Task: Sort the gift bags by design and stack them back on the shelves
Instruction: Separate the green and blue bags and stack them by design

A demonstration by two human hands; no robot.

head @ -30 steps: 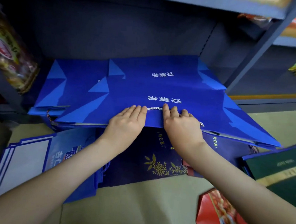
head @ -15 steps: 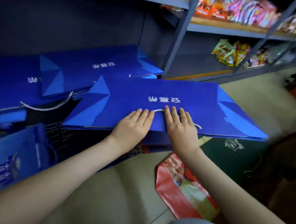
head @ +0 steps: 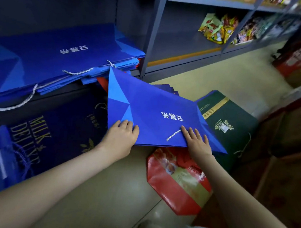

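Blue gift bag (head: 151, 112): flat-folded paper, likely light, fairly stiff but easily creased, with a loose rope handle; best taken along its near edge. It is held tilted above the floor, its far corner just beside the matching stack (head: 52, 57) at the front edge of the shelf (head: 73, 10). The left hand (head: 121, 138) and right hand (head: 197, 144) grip that near edge, fingers nearly straight on top, thumbs hidden beneath.

snack packets (head: 218, 29) upper right | red carton (head: 300, 53) far right | beige tiled floor (head: 228, 78)

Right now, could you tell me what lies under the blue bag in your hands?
A red bag and a dark green bag poke out beneath the blue bag; their covered parts are hidden.
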